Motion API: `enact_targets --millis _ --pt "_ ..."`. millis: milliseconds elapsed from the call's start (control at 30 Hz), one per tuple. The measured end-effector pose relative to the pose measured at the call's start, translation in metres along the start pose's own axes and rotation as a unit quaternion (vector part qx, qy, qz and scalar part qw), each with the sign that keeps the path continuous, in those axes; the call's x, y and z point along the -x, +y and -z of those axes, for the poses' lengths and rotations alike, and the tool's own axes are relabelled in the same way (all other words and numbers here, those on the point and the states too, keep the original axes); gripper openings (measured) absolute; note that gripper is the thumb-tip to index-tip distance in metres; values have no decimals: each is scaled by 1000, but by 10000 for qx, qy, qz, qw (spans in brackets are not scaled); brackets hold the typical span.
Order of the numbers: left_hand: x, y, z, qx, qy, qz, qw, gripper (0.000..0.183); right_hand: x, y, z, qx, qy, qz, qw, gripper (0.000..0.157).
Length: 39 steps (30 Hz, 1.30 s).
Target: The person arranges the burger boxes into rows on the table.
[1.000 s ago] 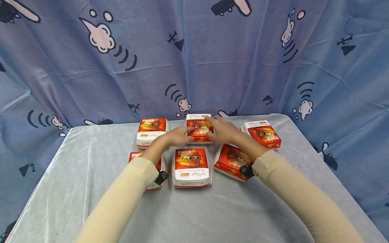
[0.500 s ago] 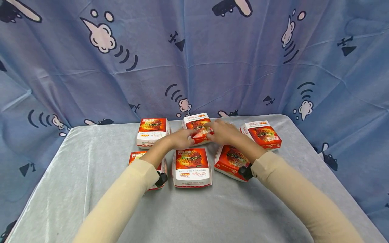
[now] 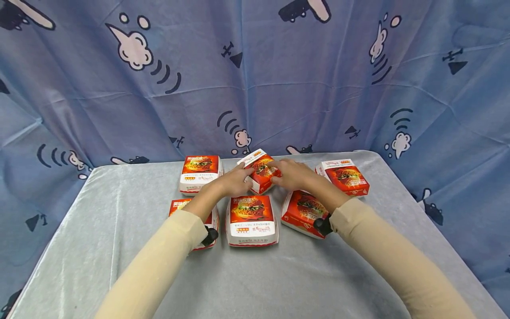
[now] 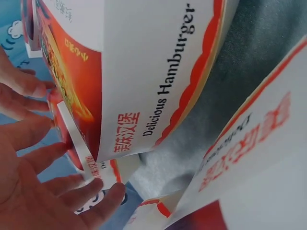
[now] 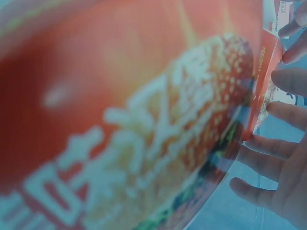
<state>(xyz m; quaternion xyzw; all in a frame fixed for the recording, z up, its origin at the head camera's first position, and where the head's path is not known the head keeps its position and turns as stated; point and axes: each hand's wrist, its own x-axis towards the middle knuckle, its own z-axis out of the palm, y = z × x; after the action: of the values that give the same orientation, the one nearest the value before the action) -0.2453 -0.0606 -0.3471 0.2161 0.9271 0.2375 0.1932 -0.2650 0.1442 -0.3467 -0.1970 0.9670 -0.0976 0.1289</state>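
Note:
Both hands are at a red and white hamburger box (image 3: pixel 260 173) in the middle of the back row, which sits skewed. My left hand (image 3: pixel 234 181) touches its left side with spread fingers. From the right, my right hand (image 3: pixel 295 173) lays its fingertips on the red top and side. In the left wrist view, my left hand (image 4: pixel 48 187) shows its fingers fanned out along the box edge (image 4: pixel 93 167). The right wrist view shows straight, parted fingers of my right hand (image 5: pixel 283 167) beside the box (image 5: pixel 269 72).
Matching boxes stand around: back left (image 3: pixel 199 173), back right (image 3: pixel 345 177), front middle (image 3: pixel 251 221), front right (image 3: pixel 303 210). The front left box (image 3: pixel 211 219) is partly under my left forearm. A grey cloth (image 3: pixel 255 283) covers the table; a patterned blue curtain (image 3: pixel 255 110) hangs behind.
The back middle box has turned from nearly square to a clear slant, its white end swinging left. My left hand has shifted slightly with it; the other boxes stay put.

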Motion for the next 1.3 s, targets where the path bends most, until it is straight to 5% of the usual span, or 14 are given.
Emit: enact_targets --millis 367,667,1300 --pt "3 2 -1 -52 247 -118 9996 54 9 -10 1 427 533 -243 9974 60" --pt "5 -2 -1 -40 487 -253 9985 53 10 -10 -1 51 -480 168 9987 61" --pt "4 -5 -2 357 353 -154 9986 56 9 0 1 -249 -529 338 9977 62"
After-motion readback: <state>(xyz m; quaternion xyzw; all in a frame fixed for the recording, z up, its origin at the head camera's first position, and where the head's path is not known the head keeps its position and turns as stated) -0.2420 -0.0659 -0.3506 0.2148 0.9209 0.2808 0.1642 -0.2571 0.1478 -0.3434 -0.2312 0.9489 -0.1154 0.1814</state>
